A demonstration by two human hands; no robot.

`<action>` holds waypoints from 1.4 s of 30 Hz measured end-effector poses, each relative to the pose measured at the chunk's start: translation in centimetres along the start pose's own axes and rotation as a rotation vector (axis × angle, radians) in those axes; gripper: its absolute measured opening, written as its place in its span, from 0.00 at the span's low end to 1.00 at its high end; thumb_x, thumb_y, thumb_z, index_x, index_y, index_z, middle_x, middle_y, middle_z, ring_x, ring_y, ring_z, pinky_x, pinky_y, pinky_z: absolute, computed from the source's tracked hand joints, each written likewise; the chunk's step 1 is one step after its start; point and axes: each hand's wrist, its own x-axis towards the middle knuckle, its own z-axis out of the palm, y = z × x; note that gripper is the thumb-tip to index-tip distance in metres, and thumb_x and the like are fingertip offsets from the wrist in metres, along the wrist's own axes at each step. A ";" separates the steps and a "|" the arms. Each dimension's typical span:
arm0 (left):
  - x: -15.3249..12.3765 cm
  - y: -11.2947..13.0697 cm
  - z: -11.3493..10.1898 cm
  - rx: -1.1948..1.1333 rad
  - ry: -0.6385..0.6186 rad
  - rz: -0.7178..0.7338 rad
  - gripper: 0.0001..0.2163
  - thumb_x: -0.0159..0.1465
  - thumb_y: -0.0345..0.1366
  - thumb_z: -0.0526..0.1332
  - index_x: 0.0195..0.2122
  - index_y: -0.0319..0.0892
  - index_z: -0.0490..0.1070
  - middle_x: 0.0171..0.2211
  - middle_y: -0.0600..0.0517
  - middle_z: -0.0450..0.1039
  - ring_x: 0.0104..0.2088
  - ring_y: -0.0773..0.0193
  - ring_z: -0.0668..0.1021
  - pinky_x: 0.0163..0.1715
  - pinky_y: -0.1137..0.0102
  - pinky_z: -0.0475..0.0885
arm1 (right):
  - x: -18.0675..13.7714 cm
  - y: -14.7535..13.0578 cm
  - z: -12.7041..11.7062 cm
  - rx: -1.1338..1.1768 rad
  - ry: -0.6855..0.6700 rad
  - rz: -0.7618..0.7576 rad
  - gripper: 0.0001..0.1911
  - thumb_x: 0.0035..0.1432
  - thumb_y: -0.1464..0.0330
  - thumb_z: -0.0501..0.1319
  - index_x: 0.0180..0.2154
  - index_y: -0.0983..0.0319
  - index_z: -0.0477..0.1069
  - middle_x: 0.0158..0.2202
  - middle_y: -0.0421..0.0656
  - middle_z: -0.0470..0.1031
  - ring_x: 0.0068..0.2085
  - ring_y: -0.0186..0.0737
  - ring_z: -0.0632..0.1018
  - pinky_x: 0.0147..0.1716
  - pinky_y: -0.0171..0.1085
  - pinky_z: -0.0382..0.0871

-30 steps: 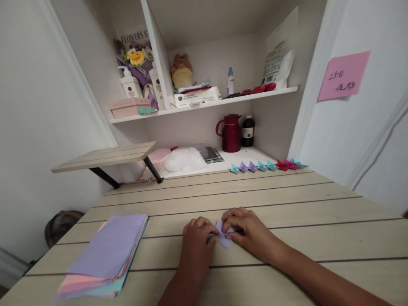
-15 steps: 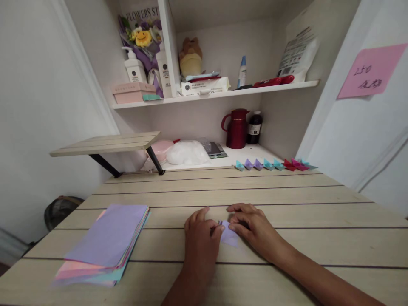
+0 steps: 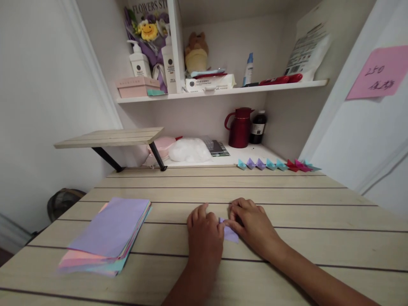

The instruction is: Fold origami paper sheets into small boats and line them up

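A small folded piece of purple paper (image 3: 230,234) lies on the wooden table (image 3: 267,280), between my two hands. My left hand (image 3: 205,231) rests on its left side, with the thumb at the paper's edge and the fingers curled. From the right, my right hand (image 3: 251,219) presses the paper's upper part with thumb and bent fingers. The two thumbs almost meet over it. Both hands partly cover the paper, so its full folded shape is hidden.
At left lies a stack of coloured paper (image 3: 111,229), purple on top. Several folded paper boats (image 3: 270,165) line the table's back edge. Behind stand a red jug (image 3: 239,129) and a dark bottle (image 3: 257,128). A small raised shelf (image 3: 111,138) stands at back left.
My right thumb has moved left across the paper, closer to my left thumb, and the right fingers are more bent. The whole view has shifted slightly.
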 end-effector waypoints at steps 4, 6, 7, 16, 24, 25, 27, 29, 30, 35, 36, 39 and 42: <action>-0.1 0.3 -0.1 0.020 -0.011 -0.007 0.04 0.63 0.35 0.59 0.33 0.41 0.71 0.57 0.41 0.67 0.59 0.49 0.66 0.58 0.52 0.58 | 0.0 0.0 0.2 -0.035 0.023 0.009 0.12 0.56 0.59 0.63 0.26 0.58 0.68 0.36 0.44 0.72 0.39 0.48 0.71 0.37 0.44 0.60; -0.1 0.4 -0.3 0.033 -0.017 -0.034 0.03 0.62 0.34 0.60 0.36 0.41 0.70 0.58 0.41 0.65 0.60 0.49 0.65 0.58 0.52 0.57 | 0.0 0.2 0.3 -0.031 0.040 0.044 0.12 0.54 0.59 0.64 0.26 0.58 0.67 0.35 0.43 0.72 0.38 0.47 0.71 0.37 0.44 0.60; -0.1 0.5 -0.3 0.038 -0.019 -0.051 0.03 0.62 0.34 0.60 0.37 0.41 0.69 0.60 0.40 0.63 0.60 0.49 0.65 0.58 0.52 0.58 | 0.0 0.3 0.3 -0.015 0.051 0.061 0.11 0.53 0.60 0.65 0.28 0.58 0.67 0.35 0.43 0.72 0.38 0.47 0.71 0.37 0.44 0.60; -0.1 0.1 -0.2 0.034 -0.021 -0.070 0.05 0.61 0.33 0.62 0.37 0.43 0.66 0.61 0.43 0.61 0.60 0.51 0.64 0.57 0.54 0.57 | -0.1 0.9 0.1 0.263 0.036 -0.165 0.12 0.57 0.74 0.58 0.39 0.53 0.74 0.45 0.42 0.73 0.47 0.44 0.73 0.46 0.44 0.64; -0.1 -0.9 -0.7 0.047 -0.051 0.014 0.07 0.60 0.36 0.64 0.37 0.44 0.66 0.51 0.46 0.70 0.56 0.53 0.68 0.54 0.56 0.59 | -1.5 1.7 -1.2 0.128 -0.097 -0.255 0.16 0.62 0.69 0.56 0.45 0.46 0.76 0.52 0.42 0.73 0.52 0.47 0.71 0.50 0.50 0.61; -0.1 -1.0 -0.8 0.047 -0.057 0.018 0.07 0.60 0.36 0.64 0.36 0.44 0.66 0.50 0.47 0.71 0.55 0.53 0.68 0.54 0.56 0.60 | -1.5 1.6 -1.3 0.144 -0.113 -0.229 0.14 0.62 0.66 0.57 0.45 0.46 0.76 0.53 0.42 0.72 0.53 0.48 0.70 0.51 0.50 0.60; -0.1 -1.0 -0.8 0.046 -0.057 0.038 0.07 0.60 0.36 0.64 0.36 0.44 0.66 0.48 0.47 0.71 0.55 0.53 0.68 0.53 0.56 0.60 | -1.3 1.1 -1.4 0.172 -0.132 -0.160 0.11 0.62 0.62 0.57 0.43 0.48 0.77 0.52 0.42 0.73 0.54 0.48 0.70 0.52 0.51 0.59; -0.2 -0.9 -0.9 0.050 -0.046 0.058 0.06 0.60 0.36 0.64 0.36 0.44 0.67 0.46 0.48 0.71 0.53 0.52 0.69 0.52 0.56 0.61 | -0.9 0.5 -1.3 0.166 -0.129 -0.087 0.09 0.60 0.61 0.58 0.39 0.50 0.77 0.49 0.42 0.74 0.51 0.48 0.71 0.51 0.51 0.59; -0.2 -0.9 -1.0 0.054 -0.042 0.064 0.06 0.60 0.36 0.64 0.36 0.43 0.67 0.45 0.48 0.71 0.52 0.52 0.70 0.52 0.56 0.61 | -0.7 0.2 -1.1 0.153 -0.129 -0.054 0.07 0.59 0.63 0.60 0.37 0.51 0.76 0.48 0.41 0.75 0.50 0.48 0.72 0.50 0.50 0.60; -0.2 -1.1 -1.6 0.007 -0.047 0.051 0.10 0.58 0.38 0.66 0.37 0.43 0.67 0.43 0.49 0.72 0.49 0.53 0.71 0.50 0.57 0.62 | -0.2 -0.7 -0.4 0.097 -0.138 0.023 0.15 0.54 0.66 0.62 0.45 0.50 0.72 0.50 0.43 0.73 0.49 0.50 0.71 0.46 0.48 0.61; -0.2 -1.3 -1.7 -0.021 -0.048 0.052 0.11 0.58 0.39 0.66 0.38 0.44 0.67 0.43 0.49 0.73 0.49 0.53 0.71 0.49 0.57 0.62 | -0.2 -0.7 -0.3 0.089 -0.134 0.015 0.19 0.54 0.67 0.62 0.49 0.49 0.70 0.51 0.44 0.72 0.51 0.51 0.70 0.47 0.49 0.60; -0.1 -1.8 -1.8 -0.102 -0.040 0.069 0.14 0.57 0.42 0.66 0.41 0.45 0.67 0.45 0.49 0.73 0.50 0.52 0.71 0.49 0.57 0.61 | -0.3 -0.7 -0.3 0.113 -0.142 -0.041 0.18 0.55 0.69 0.60 0.48 0.49 0.71 0.53 0.43 0.71 0.53 0.51 0.69 0.49 0.50 0.59; 0.0 -2.4 -1.5 -0.147 -0.027 0.084 0.17 0.55 0.43 0.67 0.42 0.46 0.67 0.46 0.48 0.73 0.50 0.51 0.71 0.50 0.56 0.60 | -0.1 -0.5 -0.3 0.238 -0.155 -0.076 0.11 0.54 0.70 0.60 0.40 0.52 0.73 0.52 0.43 0.71 0.53 0.50 0.69 0.51 0.49 0.59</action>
